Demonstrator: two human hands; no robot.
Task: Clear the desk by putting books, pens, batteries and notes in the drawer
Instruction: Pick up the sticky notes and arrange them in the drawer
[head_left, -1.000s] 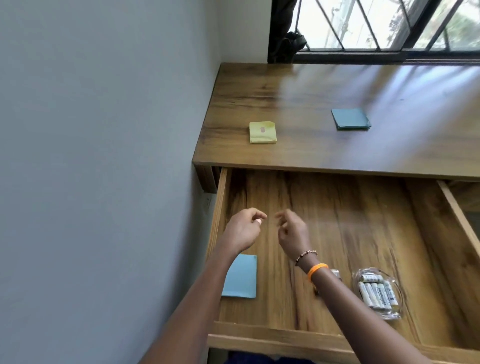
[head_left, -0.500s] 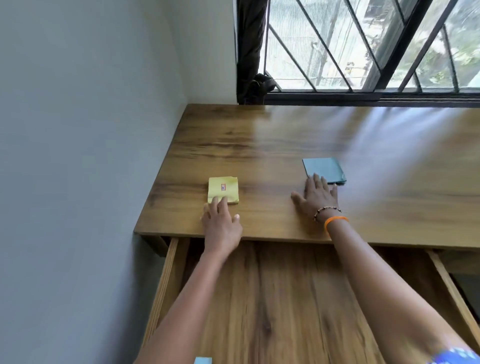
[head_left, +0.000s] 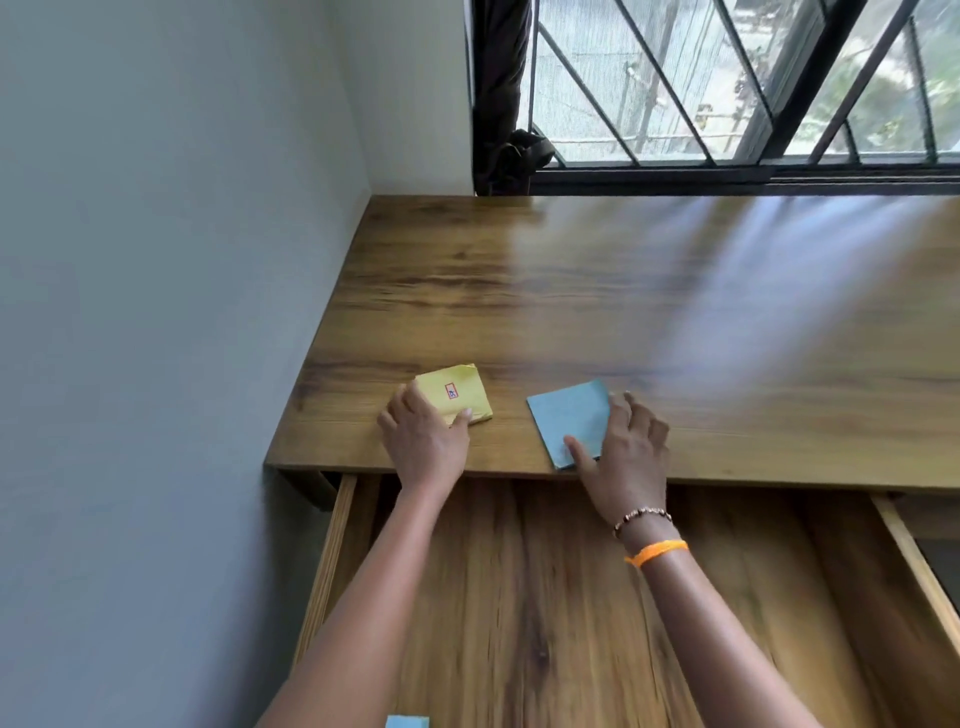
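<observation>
Both hands grip notes (desk edge): left hand (head_left: 422, 439) yellow pad (head_left: 454, 393), right hand (head_left: 626, 457) blue pad (head_left: 570, 420).

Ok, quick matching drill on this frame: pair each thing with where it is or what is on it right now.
Things:
1. yellow note pad
2. blue note pad
3. orange wristband
4. light blue pad corner

Places:
A. in the open drawer, at the picture's bottom edge
B. on the right arm
C. on the desk, under the right hand
D. on the desk, under the left hand

Pairs: 1-D, 2-C, 3-B, 4-A
</observation>
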